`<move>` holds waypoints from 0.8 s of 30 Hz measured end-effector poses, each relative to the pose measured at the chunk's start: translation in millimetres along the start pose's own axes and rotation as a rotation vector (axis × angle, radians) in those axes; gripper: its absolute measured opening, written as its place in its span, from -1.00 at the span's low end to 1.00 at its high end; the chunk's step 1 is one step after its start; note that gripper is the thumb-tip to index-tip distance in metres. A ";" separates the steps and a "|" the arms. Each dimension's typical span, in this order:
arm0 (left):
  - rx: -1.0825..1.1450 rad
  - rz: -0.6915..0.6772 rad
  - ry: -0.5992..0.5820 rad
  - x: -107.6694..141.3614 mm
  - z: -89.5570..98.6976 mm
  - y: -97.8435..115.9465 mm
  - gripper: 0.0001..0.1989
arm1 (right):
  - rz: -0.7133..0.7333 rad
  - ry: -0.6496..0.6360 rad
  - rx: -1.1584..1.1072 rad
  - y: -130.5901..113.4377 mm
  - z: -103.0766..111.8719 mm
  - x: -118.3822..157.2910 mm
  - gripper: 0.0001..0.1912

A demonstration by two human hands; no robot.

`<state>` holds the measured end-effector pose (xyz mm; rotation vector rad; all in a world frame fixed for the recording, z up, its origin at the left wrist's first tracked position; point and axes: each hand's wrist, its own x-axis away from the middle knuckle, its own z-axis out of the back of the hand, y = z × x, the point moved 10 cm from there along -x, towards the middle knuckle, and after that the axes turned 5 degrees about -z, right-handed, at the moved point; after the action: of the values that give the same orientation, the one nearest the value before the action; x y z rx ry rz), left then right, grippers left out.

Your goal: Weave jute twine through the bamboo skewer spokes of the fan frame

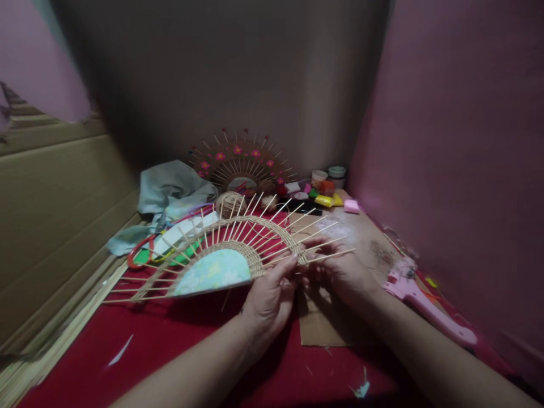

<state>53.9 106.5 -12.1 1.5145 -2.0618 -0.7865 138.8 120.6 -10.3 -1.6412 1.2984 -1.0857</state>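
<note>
A half-round woven fan (215, 272) of thin sticks and twine is held tilted above the red cloth. Its base is a pale blue-green half disc, and a woven twine band (283, 232) arcs across the spread sticks. My left hand (270, 297) grips the fan's right end, thumb on top near the end of the band. Beside it, my right hand (346, 276) has its fingers bent in among the rightmost sticks, close to the band's end. What those fingers pinch is hidden. Behind the fan lies a ball of twine (230, 203).
A finished-looking flowered fan (238, 152) leans at the back wall. Red-handled scissors (136, 254) and a grey cloth (174, 184) lie left. Coloured packets (323, 200) and a jar (337, 174) stand at back right. A pink glue gun (429, 309) lies right, near cardboard (321, 328).
</note>
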 end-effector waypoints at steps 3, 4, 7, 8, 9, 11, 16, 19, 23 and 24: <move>-0.048 0.012 0.032 2.8 5.1 -1.8 -0.88 | -0.084 -0.170 0.049 12.6 -14.6 -4.5 -0.69; -0.071 0.012 0.038 3.9 6.0 -1.8 -0.87 | -0.096 -0.223 0.058 14.5 -19.5 -4.1 -0.71; -0.112 0.010 0.051 7.4 6.1 -0.2 -0.88 | -0.071 -0.280 0.077 10.1 -26.6 -0.7 -0.75; -0.120 0.007 0.050 8.4 5.3 1.0 -0.88 | -0.061 -0.287 0.092 7.6 -28.7 1.1 -0.76; -0.128 0.003 0.047 9.4 4.3 2.2 -0.87 | -0.066 -0.304 0.112 6.5 -31.9 3.5 -0.77; -0.141 -0.001 0.035 10.9 1.9 4.2 -0.85 | -0.086 -0.352 0.147 5.4 -39.4 8.7 -0.79; -0.138 0.010 0.002 13.7 -2.4 5.0 -0.85 | -0.100 -0.383 0.203 1.3 -42.7 13.1 -0.80; -0.125 0.025 -0.017 15.3 -4.3 4.0 -0.83 | -0.116 -0.407 0.268 1.0 -40.8 15.1 -0.75; -0.123 0.032 0.024 15.8 1.3 3.4 -0.84 | -0.159 -0.405 0.338 1.3 -35.3 17.0 -0.76; -0.123 0.029 0.023 15.8 1.7 3.4 -0.84 | -0.172 -0.411 0.367 1.5 -34.4 16.7 -0.76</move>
<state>45.9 92.4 -10.5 1.4180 -1.9768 -0.8644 108.1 101.9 2.9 -1.6025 0.6600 -0.9526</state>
